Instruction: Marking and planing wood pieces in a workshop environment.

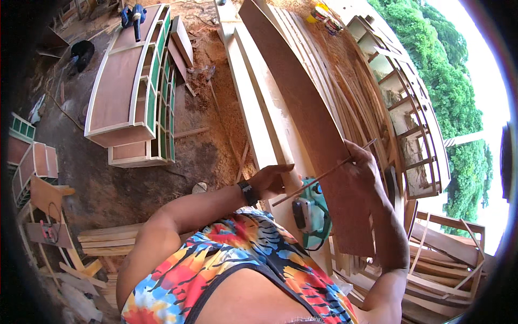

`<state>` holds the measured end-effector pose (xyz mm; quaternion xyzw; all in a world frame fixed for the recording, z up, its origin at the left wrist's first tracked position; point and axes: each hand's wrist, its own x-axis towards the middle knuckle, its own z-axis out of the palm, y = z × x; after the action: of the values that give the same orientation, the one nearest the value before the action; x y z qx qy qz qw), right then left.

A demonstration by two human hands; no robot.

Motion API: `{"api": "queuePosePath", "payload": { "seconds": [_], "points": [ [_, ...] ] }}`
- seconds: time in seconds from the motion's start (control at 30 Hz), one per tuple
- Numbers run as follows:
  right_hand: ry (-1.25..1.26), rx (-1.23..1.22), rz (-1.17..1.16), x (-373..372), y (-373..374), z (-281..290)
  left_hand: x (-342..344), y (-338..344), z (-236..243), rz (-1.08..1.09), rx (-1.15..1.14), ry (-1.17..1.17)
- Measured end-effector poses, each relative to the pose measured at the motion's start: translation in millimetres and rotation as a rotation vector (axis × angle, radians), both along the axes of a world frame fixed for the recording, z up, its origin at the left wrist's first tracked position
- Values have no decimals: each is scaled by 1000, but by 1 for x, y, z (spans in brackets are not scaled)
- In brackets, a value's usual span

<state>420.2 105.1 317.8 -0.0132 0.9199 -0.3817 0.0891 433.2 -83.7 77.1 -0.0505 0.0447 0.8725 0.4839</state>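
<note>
My left hand (270, 182), with a dark watch at the wrist, is closed round the near end of a long pale wooden strip (264, 100). To the right, my right hand (360, 164) grips the edge of a long thin brown plywood board (302, 89). The same hand pins a thin brown stick (318, 178) slantwise across the board; its lower end reaches toward my left hand. Beneath the board's near end, a green power tool (313, 213) with a dark side part rests on the bench and is partly hidden.
A cabinet frame (121, 92) with pink-brown panels lies at the left, a blue-and-black tool (135, 20) on top. Long planks (324, 65) run beyond the board. An open wooden frame (413, 129) stands at the right. Timber (437, 270) is stacked at lower right.
</note>
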Motion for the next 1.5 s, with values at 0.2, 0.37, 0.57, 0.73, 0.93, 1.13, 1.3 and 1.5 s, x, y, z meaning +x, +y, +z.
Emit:
{"api": "queuePosePath", "payload": {
  "seconds": [0.2, 0.37, 0.57, 0.73, 0.93, 1.13, 1.3, 1.5],
  "points": [
    [-26, 17, 59, -39, -34, 8, -17, -6, 17, -11, 237, -33],
    [-116, 24, 6, -49, -68, 33, -22, -10, 26, 40, 539, 64],
    [-77, 137, 30, -45, -100, 56, -25, -28, 43, -2, 442, -76],
    [-88, 122, -11, -48, -117, 69, -28, -29, 42, 38, 234, 115],
    [-75, 311, 56, -60, -123, 77, -31, -24, 36, -7, 580, -113],
    [-145, 245, 38, -67, -116, 74, -31, -29, 45, 10, 498, -140],
    [-67, 248, 45, -65, -116, 72, -34, -32, 52, -13, 563, -126],
    [-168, 334, 66, -70, -119, 92, -37, -36, 76, 47, 524, -87]
  ]
}}
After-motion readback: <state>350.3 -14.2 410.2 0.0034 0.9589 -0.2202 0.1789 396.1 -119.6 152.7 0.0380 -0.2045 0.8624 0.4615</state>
